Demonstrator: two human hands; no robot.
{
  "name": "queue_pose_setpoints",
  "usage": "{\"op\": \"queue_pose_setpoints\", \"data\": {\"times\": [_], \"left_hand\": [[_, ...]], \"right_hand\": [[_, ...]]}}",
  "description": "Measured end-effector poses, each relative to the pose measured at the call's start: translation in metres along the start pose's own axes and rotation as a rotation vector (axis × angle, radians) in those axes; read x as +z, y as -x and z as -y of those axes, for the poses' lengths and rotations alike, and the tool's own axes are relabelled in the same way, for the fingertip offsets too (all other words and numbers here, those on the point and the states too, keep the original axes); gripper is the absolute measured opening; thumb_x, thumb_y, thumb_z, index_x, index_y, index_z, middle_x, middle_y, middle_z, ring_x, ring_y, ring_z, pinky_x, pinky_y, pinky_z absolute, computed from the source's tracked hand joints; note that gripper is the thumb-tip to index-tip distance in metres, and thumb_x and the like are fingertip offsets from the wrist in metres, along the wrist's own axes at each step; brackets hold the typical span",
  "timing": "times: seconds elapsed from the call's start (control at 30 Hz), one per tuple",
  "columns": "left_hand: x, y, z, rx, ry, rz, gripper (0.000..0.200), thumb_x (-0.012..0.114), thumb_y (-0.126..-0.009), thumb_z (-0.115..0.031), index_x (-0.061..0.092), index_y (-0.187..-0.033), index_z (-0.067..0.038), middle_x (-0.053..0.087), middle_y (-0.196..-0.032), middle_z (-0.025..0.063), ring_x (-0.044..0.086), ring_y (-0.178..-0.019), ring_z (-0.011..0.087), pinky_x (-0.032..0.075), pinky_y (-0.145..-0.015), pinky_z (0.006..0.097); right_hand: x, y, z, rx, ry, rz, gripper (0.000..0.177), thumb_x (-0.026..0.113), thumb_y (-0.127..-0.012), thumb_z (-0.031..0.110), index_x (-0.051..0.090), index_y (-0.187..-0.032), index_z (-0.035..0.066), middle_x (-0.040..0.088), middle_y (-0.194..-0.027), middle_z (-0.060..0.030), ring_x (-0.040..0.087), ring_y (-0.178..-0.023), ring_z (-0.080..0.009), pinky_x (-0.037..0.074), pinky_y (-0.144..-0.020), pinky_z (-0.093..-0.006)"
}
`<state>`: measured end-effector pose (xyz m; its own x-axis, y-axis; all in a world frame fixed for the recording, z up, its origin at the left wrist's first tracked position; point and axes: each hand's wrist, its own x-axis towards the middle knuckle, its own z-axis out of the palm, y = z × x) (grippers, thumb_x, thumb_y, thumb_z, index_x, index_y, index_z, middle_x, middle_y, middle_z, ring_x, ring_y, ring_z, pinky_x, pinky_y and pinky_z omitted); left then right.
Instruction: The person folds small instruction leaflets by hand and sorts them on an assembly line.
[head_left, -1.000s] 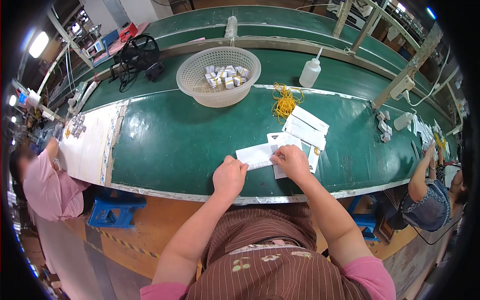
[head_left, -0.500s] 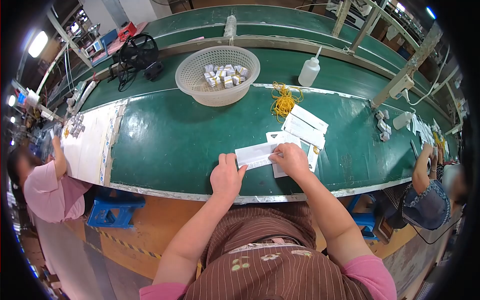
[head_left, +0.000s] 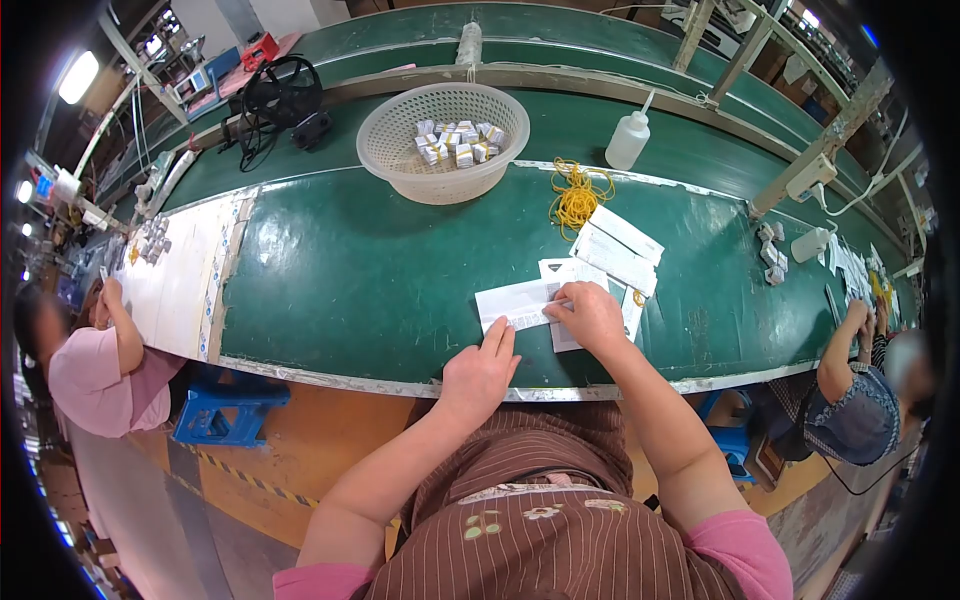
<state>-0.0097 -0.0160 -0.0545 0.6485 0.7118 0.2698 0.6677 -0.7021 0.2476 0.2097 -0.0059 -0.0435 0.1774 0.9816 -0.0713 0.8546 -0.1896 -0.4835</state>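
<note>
A partly folded white printed paper sheet (head_left: pixel 515 303) lies on the green table in front of me. My left hand (head_left: pixel 480 378) rests at its lower left edge, fingers stretched out and fingertips on the paper. My right hand (head_left: pixel 588 315) pinches the sheet's right end between thumb and fingers. Beneath and beside that hand are more printed sheets (head_left: pixel 566 340), partly hidden by it. Beyond them lies a stack of folded white leaflets (head_left: pixel 612 255). A tangle of yellow rubber bands (head_left: pixel 578 198) sits just behind the stack.
A white perforated basket (head_left: pixel 440 187) holding several banded paper bundles (head_left: pixel 463 141) stands farther back. Right of it is a squeeze bottle (head_left: pixel 628 139). A black fan (head_left: pixel 283 100) sits at back left. One person (head_left: pixel 100 380) works at the left, another (head_left: pixel 850 410) at the right.
My left hand has shifted from gripping the sheet's left end to its lower edge, with fingers now stretched flat. The right hand stays pinched at the right end.
</note>
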Motion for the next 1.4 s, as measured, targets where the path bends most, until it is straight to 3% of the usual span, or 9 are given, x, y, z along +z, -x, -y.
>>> {"op": "queue_pose_setpoints", "data": {"times": [0.13,0.23,0.33,0.53,0.77,1.0,1.1,1.23,1.4], "left_hand": [[0.003,0.001,-0.001,-0.005,-0.011,0.001,0.042,0.069,-0.082,-0.023,0.061,-0.118,-0.003,0.058,-0.129,0.0118,0.061,-0.056,0.0208,0.053,-0.055,0.0307],[0.001,0.0,-0.001,-0.01,-0.019,-0.001,0.043,0.07,-0.082,-0.024,0.061,-0.118,-0.003,0.059,-0.129,0.0121,0.061,-0.055,0.0209,0.053,-0.054,0.0307],[0.004,0.002,-0.002,-0.021,-0.005,-0.008,0.043,0.07,-0.082,-0.024,0.061,-0.118,-0.003,0.059,-0.129,0.0117,0.062,-0.054,0.0209,0.053,-0.054,0.0303],[-0.003,0.005,0.007,-0.001,0.003,-0.033,0.041,0.07,-0.082,-0.025,0.064,-0.115,-0.003,0.062,-0.124,0.0109,0.062,-0.054,0.0196,0.053,-0.053,0.0298],[0.01,-0.008,0.025,0.066,-0.03,-0.158,0.028,0.069,-0.077,-0.011,0.066,-0.104,-0.005,0.067,-0.11,0.0064,0.065,-0.064,0.0201,0.054,-0.059,0.0307],[0.007,-0.023,0.027,-0.121,0.178,-0.178,0.016,0.065,-0.077,-0.006,0.066,-0.093,-0.007,0.068,-0.096,0.0089,0.066,-0.073,0.0273,0.054,-0.064,0.0345],[0.011,-0.032,0.035,-0.248,0.323,-0.19,0.011,0.064,-0.081,-0.01,0.067,-0.091,-0.006,0.068,-0.092,0.0109,0.066,-0.078,0.031,0.053,-0.068,0.0377],[0.007,-0.048,0.045,-0.458,0.401,-0.036,0.016,0.065,-0.084,-0.018,0.067,-0.091,-0.004,0.069,-0.086,0.0131,0.066,-0.08,0.0333,0.051,-0.071,0.0423],[0.008,-0.061,0.051,-0.558,0.448,0.059,0.02,0.067,-0.084,-0.023,0.068,-0.09,-0.004,0.069,-0.083,0.0154,0.066,-0.081,0.0332,0.051,-0.071,0.0436]], "right_hand": [[-0.001,0.004,-0.002,-0.03,-0.026,-0.067,0.027,0.072,-0.077,0.023,0.068,-0.1,0.008,0.067,-0.094,-0.0131,0.062,-0.091,-0.0306,0.049,-0.08,-0.0421],[-0.002,0.019,0.001,-0.413,0.177,-0.489,0.035,0.072,-0.077,0.02,0.063,-0.108,0.006,0.064,-0.107,-0.0134,0.06,-0.099,-0.032,0.048,-0.086,-0.0428],[0.007,0.054,0.025,-0.646,0.051,-0.103,0.049,0.069,-0.081,0.025,0.057,-0.123,0.003,0.056,-0.127,-0.0147,0.051,-0.122,-0.0313,0.041,-0.102,-0.0432],[0.006,0.055,-0.004,-0.473,0.231,-0.063,0.054,0.065,-0.086,0.031,0.052,-0.131,0.005,0.048,-0.141,-0.0108,0.042,-0.133,-0.0266,0.032,-0.111,-0.0443],[-0.012,0.032,0.001,-0.537,0.222,-0.174,0.026,0.066,-0.079,0.018,0.063,-0.103,0.009,0.064,-0.11,-0.0046,0.059,-0.106,-0.0229,0.043,-0.093,-0.0389],[-0.008,0.013,-0.008,-0.53,0.194,-0.194,0.01,0.062,-0.078,0.011,0.065,-0.087,0.012,0.066,-0.093,-0.0026,0.06,-0.088,-0.0245,0.045,-0.08,-0.0401],[0.002,0.002,-0.02,-0.452,0.002,-0.229,0.01,0.062,-0.079,0.013,0.067,-0.088,0.01,0.066,-0.09,-0.0057,0.06,-0.088,-0.0277,0.046,-0.08,-0.0403],[0.0,-0.017,-0.022,-0.015,-0.312,0.021,0.02,0.066,-0.081,0.025,0.071,-0.087,0.007,0.067,-0.086,-0.0124,0.06,-0.09,-0.0332,0.048,-0.079,-0.0428],[0.0,-0.022,-0.012,0.077,-0.138,-0.028,0.02,0.066,-0.081,0.025,0.07,-0.086,0.007,0.067,-0.088,-0.0129,0.061,-0.092,-0.0329,0.048,-0.08,-0.0433]]}}
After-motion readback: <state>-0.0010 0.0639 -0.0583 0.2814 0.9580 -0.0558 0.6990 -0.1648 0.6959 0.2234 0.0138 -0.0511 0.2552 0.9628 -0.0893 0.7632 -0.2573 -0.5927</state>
